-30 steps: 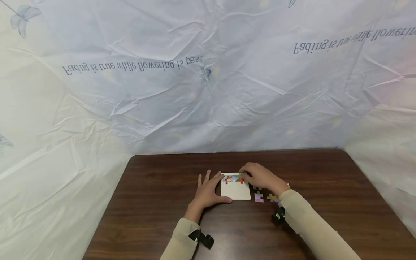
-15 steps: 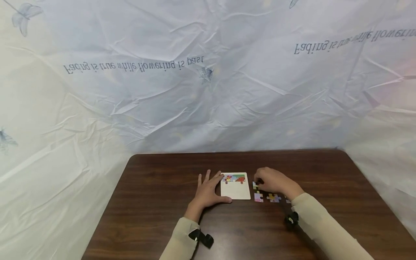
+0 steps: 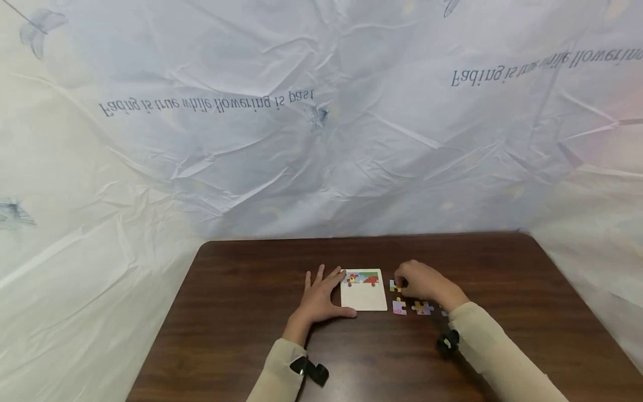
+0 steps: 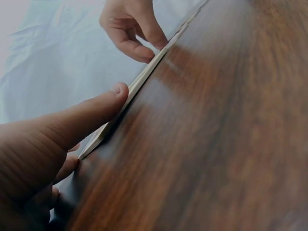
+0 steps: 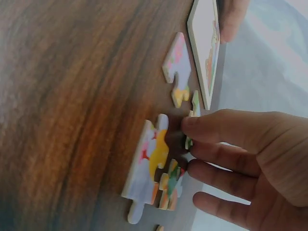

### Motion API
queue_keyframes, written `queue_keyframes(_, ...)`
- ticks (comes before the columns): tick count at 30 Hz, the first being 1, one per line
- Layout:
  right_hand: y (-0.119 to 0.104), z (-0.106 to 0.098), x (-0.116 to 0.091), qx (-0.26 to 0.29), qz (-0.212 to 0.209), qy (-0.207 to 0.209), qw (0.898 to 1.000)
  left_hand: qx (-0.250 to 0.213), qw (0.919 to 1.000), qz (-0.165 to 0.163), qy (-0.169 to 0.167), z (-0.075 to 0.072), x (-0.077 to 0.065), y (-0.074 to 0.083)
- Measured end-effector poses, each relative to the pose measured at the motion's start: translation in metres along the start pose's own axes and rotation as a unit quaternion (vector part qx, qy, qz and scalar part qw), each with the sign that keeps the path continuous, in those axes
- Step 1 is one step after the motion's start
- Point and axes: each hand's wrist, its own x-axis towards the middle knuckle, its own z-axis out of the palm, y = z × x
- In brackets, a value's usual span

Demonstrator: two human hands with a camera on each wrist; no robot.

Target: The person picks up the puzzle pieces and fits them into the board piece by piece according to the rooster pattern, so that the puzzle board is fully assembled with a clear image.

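Note:
A white square puzzle board lies on the table, with joined colourful pieces along its far edge. My left hand rests at the board's left side, fingers spread and straight. Its thumb touches the near edge and a fingertip lies at the far left corner. Just right of the board, my right hand pinches a green and yellow puzzle piece between thumb and fingers, low at the table. The fingers cover part of that piece.
Near the right hand lie loose puzzle pieces: a lilac one, a yellow and lilac one and a green and orange one. The brown wooden table meets a white printed sheet behind it.
My right hand has left the board's far right corner and moved right to the loose pieces, where it now takes hold of one. The left hand has stayed in place.

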Motion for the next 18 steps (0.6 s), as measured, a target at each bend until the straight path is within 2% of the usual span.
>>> queue_keyframes(3, -0.0019, 0.0002, 0.0017, 0.01, 0.0, -0.001, 1.0, 0.0, 1.0, 0.002, -0.007, -0.003, -0.0036, -0.0007)
queue_keyframes(10, -0.0046, -0.0029, 0.004, 0.008, -0.01, 0.004, 1.0, -0.01, 1.0, 0.002, 0.0, -0.0047, -0.0039, -0.0011)
queue_keyframes(18, -0.0045, -0.0025, 0.0029, 0.01, -0.006, 0.006, 1.0, -0.011, 0.9998, 0.003, -0.013, -0.0032, -0.0035, -0.0013)
